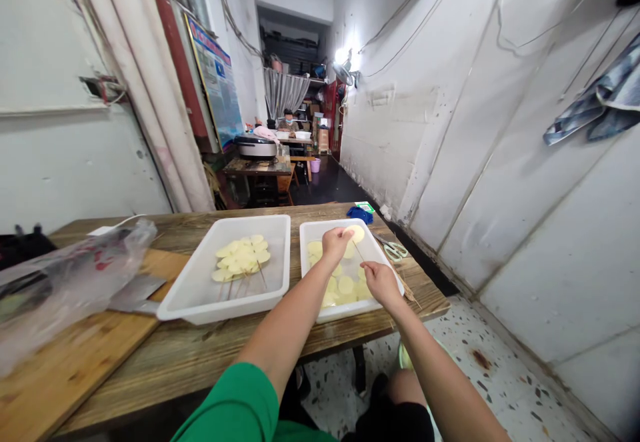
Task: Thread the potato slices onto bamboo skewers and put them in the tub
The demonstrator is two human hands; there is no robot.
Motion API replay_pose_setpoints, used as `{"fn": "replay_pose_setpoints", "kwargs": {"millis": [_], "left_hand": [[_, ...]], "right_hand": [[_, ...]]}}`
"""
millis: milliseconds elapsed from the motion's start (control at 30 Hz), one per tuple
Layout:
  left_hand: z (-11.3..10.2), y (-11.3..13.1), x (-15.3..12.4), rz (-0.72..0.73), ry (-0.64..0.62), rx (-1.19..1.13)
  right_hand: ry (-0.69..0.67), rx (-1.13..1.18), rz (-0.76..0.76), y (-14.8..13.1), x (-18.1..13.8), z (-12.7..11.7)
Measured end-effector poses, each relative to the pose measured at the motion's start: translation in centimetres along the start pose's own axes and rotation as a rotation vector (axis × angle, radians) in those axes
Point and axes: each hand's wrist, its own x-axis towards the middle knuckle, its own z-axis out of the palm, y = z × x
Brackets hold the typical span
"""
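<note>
My left hand (pixel 335 245) pinches a thin round potato slice (pixel 355 233) above the right white tray (pixel 309 230). Closed on a thin wooden skewer (pixel 359 251), my right hand (pixel 381 281) is just below and to the right, the skewer's tip at the slice's lower edge. I cannot tell whether it has gone through. Loose pale yellow slices (pixel 345 285) lie spread in the right tray under my hands. In the left white tray (pixel 187 295) rests a pile of skewered slices (pixel 241 257), their sticks pointing toward me.
Right of the trays lie scissors (pixel 395 250), a bundle of skewers (pixel 411 293) and a blue cloth (pixel 360 214). At left, a cleaver (pixel 135 292) and a plastic bag (pixel 80 282) lie on a wooden board (pixel 95 342). A person (pixel 289 122) sits at a far table.
</note>
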Motion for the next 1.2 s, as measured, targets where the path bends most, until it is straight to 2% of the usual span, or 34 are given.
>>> {"fn": "replay_pose_setpoints", "kwargs": {"millis": [300,433,600,733,900,1200], "left_hand": [[0.2,1.0,0.0,-0.257,0.054,-0.373],[-0.1,1.2,0.2,-0.342,0.03,-0.49],[-0.4,1.7,0.2,-0.439,0.064,-0.539],[-0.7,2.0,0.5,-0.584,0.09,-0.609],[-1.2,2.1,1.0,-0.747,0.031,-0.666],[-1.1,2.2,1.0,-0.795,-0.062,-0.638]], "right_hand": [[0.101,0.001,-0.046,0.1,-0.6,0.4],[0.101,0.035,-0.066,0.3,-0.7,0.6],[0.088,0.062,-0.066,0.5,-0.8,0.9],[0.062,0.068,-0.036,0.2,-1.0,0.7],[0.043,0.085,-0.025,-0.1,-1.2,0.4],[0.048,0.085,-0.016,0.1,-0.8,0.4]]}}
